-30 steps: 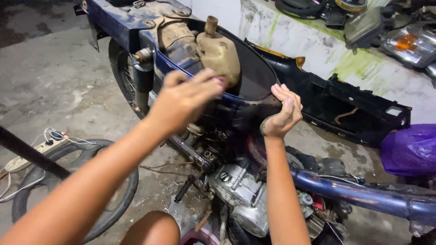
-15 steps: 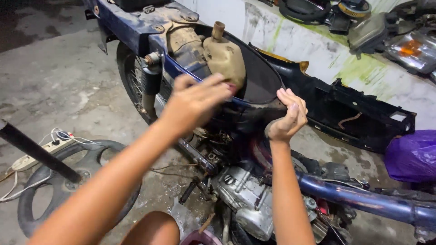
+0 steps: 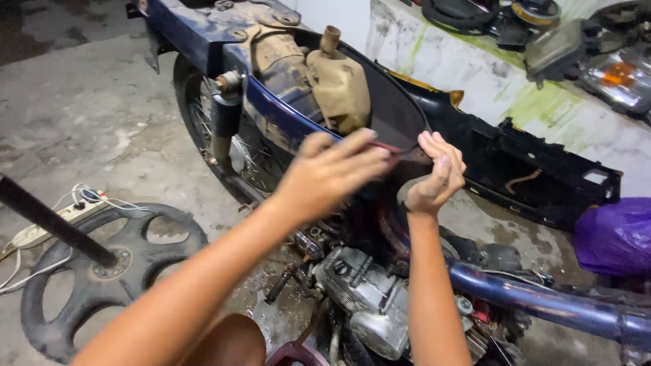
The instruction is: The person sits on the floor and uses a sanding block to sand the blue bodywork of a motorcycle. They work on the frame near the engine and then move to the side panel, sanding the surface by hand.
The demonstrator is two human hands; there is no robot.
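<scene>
Behind left hand [image 3: 329, 173], hidden panel edge [image 3: 400, 150]

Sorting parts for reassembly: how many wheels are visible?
2: a spoked wheel mounted on the motorcycle's rear, and a loose cast wheel lying on the floor at left. Others may be out of view.

Dark blue, scuffed and dusted tan: motorcycle frame [image 3: 203, 34]. Beside it, grimy beige tank [image 3: 339, 85]. Below the frame, dull silver engine [image 3: 369, 298] and glossy blue tube [image 3: 542, 305]. Left of the frame, black wheel [image 3: 88, 278], pale cream power strip [image 3: 41, 227]. Right of the frame, black panel [image 3: 536, 169], purple bag [image 3: 617, 237], white wall streaked green [image 3: 475, 68].
</scene>
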